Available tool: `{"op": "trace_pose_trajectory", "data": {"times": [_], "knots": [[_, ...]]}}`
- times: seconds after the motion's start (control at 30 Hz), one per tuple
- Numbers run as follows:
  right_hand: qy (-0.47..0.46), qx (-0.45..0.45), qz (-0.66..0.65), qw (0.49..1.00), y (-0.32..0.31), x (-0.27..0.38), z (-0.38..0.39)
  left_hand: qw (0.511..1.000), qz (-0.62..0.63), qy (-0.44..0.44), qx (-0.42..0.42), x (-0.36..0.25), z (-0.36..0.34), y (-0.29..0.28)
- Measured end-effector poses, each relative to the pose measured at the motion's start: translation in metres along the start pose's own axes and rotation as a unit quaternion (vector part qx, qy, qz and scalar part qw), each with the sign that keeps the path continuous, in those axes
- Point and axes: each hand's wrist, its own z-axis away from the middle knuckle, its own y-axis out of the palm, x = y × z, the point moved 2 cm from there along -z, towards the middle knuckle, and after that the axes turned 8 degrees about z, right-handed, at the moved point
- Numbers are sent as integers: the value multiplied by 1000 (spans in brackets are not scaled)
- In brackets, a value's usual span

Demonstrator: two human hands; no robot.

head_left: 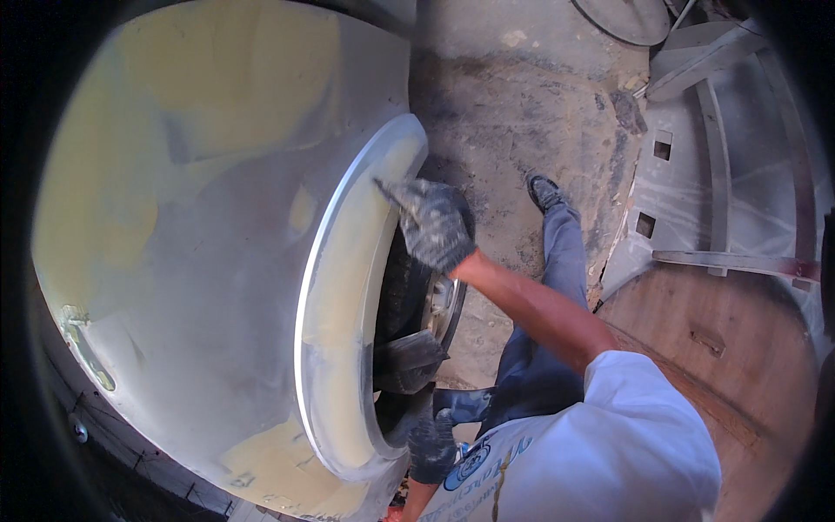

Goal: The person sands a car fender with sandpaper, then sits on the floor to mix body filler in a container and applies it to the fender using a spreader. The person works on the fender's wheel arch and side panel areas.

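Observation:
A grey car body panel (217, 252) with pale yellow filler patches fills the left half. Its raised curved wheel arch trim (339, 313) arcs around a dark tyre (400, 287). My right hand (430, 222), in a dirty grey glove, rests on the trim's upper part, index finger stretched out, others partly bent, holding nothing visible. My left hand (430, 448), gloved and lower down beside the arch, is near a dark flap-like piece (409, 357); its fingers and anything in them are unclear.
My leg and shoe (544, 191) stand on the stained concrete floor (522, 104). To the right are a pale panel with square holes (670, 191), curved grey frame pieces (718, 165) and a wooden board (696, 348). A round disc (622, 17) lies at the top.

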Motion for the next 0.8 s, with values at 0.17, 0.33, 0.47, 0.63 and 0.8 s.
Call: {"op": "trace_pose_trajectory", "data": {"times": [0.17, 0.33, 0.47, 0.63, 0.8], "knots": [[52, -29, -69, 996, -7, -37, -5, 999, 9, 20, -30, -3, -6, -2], [62, -95, -47, 992, 34, -80, -22, 986, -87, 144, -9, -3, -8, -4], [18, -107, 7, 994, 50, -69, 14, 972, -157, 176, 15, -8, -6, -3], [98, -74, -20, 992, 36, -103, 1, 990, -80, 115, 13, -11, -7, -5], [242, 20, -11, 970, 55, -139, -70, 977, -133, 165, 16, -14, -4, -6]]}}
